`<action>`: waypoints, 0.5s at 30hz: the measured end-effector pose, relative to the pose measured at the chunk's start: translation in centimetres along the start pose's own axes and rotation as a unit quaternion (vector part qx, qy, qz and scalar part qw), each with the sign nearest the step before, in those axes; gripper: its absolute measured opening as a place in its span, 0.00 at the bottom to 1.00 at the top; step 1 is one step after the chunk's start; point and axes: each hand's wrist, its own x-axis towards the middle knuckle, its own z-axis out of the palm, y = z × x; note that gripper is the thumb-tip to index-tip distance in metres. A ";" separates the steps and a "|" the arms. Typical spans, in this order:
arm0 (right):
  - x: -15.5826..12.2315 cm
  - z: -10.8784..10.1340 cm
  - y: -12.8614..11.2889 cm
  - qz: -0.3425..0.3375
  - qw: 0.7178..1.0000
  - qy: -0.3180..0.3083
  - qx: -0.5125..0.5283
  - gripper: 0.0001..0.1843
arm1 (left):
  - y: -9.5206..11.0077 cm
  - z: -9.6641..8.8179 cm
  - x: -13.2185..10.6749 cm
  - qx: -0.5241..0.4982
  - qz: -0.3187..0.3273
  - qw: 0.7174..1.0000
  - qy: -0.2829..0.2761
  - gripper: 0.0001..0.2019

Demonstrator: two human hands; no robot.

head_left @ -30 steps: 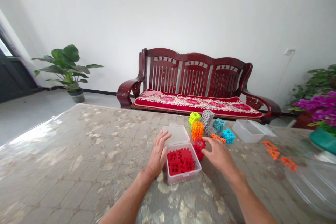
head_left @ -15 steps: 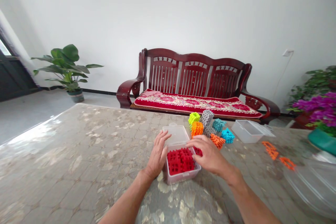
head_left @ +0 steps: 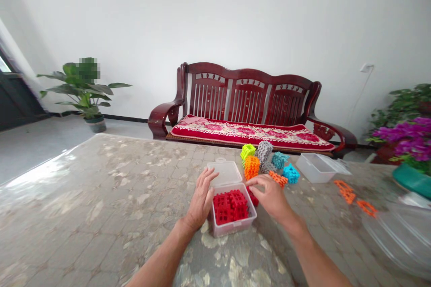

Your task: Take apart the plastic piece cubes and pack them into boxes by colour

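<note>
A clear plastic box point(head_left: 235, 229) stands on the table with its lid point(head_left: 225, 173) hinged back. Inside lie several red lattice building blocks point(head_left: 230, 206). My left hand point(head_left: 201, 197) rests against the box's left side, fingers stretched out and holding nothing. Just beyond the right rim, my right hand point(head_left: 269, 195) has thumb and fingers closed on a red building block point(head_left: 252, 196), partly hidden by the fingers. Behind it sit assembled blocks: yellow-green point(head_left: 248, 153), orange point(head_left: 252, 168), grey point(head_left: 264, 150) and blue point(head_left: 291, 173).
Another clear box point(head_left: 314, 170) stands open to the right, with flat orange pieces point(head_left: 345, 192) near it. Transparent plastic covers point(head_left: 397, 237) lie at the right edge beside a flower pot point(head_left: 411, 179). A wooden bench point(head_left: 249, 94) is behind the patterned table point(head_left: 101, 206).
My right hand has drawn back slightly from above the box's right rim, and its fingers have come together at the red block beside the box. My left hand stays in place.
</note>
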 end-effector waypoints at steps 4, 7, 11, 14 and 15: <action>-0.3 0.0 2.4 0.090 0.991 -0.041 -0.090 0.18 | -0.1 0.1 0.0 -0.003 0.001 1.000 0.000 0.21; -0.7 0.4 3.0 0.097 0.981 -0.093 -0.139 0.25 | -0.1 0.0 0.0 -0.003 0.002 1.000 -0.001 0.21; -0.8 0.7 2.6 0.100 0.975 -0.110 -0.163 0.23 | -0.1 0.0 0.0 -0.006 0.000 1.000 -0.001 0.20; -0.7 0.6 2.3 0.093 0.973 -0.112 -0.181 0.19 | -0.1 -0.1 0.0 -0.007 -0.001 1.000 -0.005 0.21; -0.7 0.6 2.3 0.093 0.971 -0.111 -0.188 0.18 | -0.2 -0.1 0.0 -0.007 -0.001 1.000 -0.006 0.21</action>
